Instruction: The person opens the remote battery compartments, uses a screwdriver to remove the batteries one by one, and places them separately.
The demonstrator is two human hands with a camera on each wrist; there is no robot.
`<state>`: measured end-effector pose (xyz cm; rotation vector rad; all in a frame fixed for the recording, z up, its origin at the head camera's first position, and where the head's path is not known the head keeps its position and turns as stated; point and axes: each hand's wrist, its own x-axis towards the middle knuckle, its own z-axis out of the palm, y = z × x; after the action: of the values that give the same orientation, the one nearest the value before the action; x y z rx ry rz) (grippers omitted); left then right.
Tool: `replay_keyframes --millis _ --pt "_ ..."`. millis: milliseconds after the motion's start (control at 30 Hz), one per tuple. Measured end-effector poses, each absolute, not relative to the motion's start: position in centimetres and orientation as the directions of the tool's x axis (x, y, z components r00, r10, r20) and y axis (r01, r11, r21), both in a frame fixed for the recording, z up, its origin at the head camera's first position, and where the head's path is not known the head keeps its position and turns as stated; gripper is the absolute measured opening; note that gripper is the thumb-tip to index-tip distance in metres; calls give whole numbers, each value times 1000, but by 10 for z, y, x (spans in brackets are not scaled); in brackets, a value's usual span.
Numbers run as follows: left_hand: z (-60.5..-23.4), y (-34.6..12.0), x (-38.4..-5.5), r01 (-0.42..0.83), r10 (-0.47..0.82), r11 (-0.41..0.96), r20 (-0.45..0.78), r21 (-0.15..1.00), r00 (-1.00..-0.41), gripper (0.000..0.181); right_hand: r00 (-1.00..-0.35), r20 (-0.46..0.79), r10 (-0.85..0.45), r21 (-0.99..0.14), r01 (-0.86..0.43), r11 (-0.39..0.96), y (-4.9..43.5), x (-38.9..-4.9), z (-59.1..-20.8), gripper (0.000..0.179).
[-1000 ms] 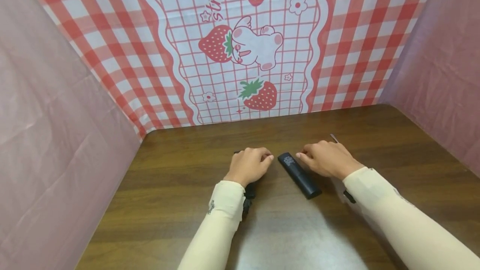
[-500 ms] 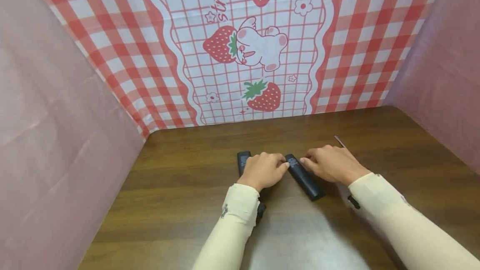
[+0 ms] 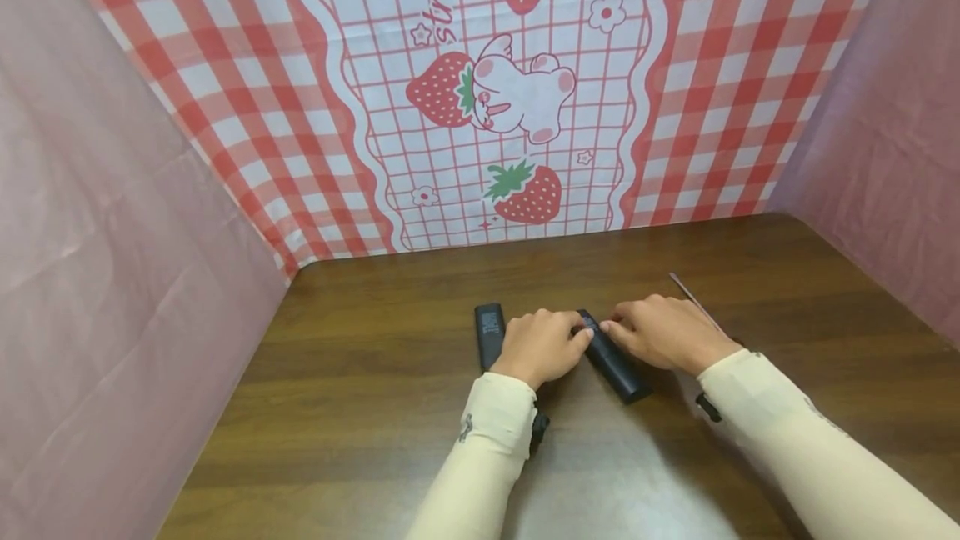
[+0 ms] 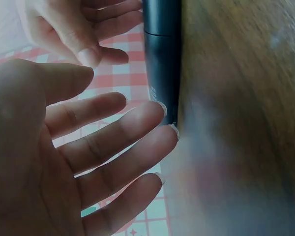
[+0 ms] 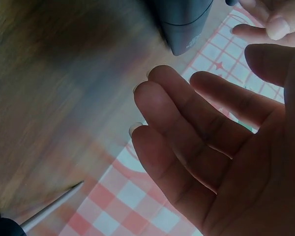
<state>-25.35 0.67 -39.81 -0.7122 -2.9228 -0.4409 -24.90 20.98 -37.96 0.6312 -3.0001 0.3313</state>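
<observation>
A black remote control [image 3: 619, 372] lies slantwise on the table between the two hands, its labelled back facing up. Over its far end reaches my left hand [image 3: 542, 348], whose loosely spread, bent fingers [image 4: 142, 120] hold nothing and overlap the remote's end in the left wrist view. My right hand [image 3: 666, 332] hovers along the remote's right side, thumb near its far end; in the right wrist view the palm is bare and the fingers [image 5: 160, 103] are relaxed. A second black remote [image 3: 490, 330], label also up, lies left of my left hand, which partly hides it.
A screwdriver lies beyond my right hand; its thin metal shaft [image 3: 688, 293] shows, and its dark handle [image 5: 6, 227] appears in the right wrist view. A red-checked strawberry cloth [image 3: 517, 107] hangs at the table's [image 3: 337, 373] back, with pink cloth at both sides.
My left hand has moved right, off the left remote, which has come into view, and over to the far end of the right remote. My right hand has barely moved.
</observation>
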Motion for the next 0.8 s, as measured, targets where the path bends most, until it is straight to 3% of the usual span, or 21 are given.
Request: replay_keyframes --millis 367,800 --pt "-406 14 -255 435 393 879 219 194 -893 28 -908 108 -406 -200 -419 886 207 -249 -378 32" --pt "-414 22 -256 405 344 889 270 215 -899 25 -911 68 -406 -148 -412 899 207 -244 -388 33"
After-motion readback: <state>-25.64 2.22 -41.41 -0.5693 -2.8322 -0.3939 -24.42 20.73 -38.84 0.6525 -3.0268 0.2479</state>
